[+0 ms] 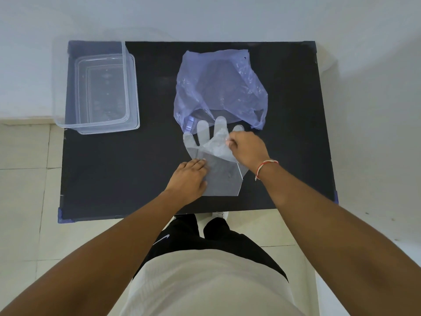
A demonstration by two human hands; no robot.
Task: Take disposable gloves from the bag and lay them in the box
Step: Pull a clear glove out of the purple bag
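A thin stack of clear disposable gloves [222, 176] lies flat on the black table, fingers pointing into the mouth of a crumpled purple plastic bag [218, 87]. My left hand [190, 179] rests flat on the cuff end's left edge, pressing it down. My right hand [247, 148] pinches the top glove [217, 145] near its fingers and peels it up and toward me, so it folds over the rest. The clear plastic box [68, 119] stands at the table's far left with nothing in it.
The black table [118, 174] has blue tape at its corners and stands against a white wall. The box's clear lid [134, 92] lies under or beside the box. Pale floor tiles surround the table. My legs are at the near edge.
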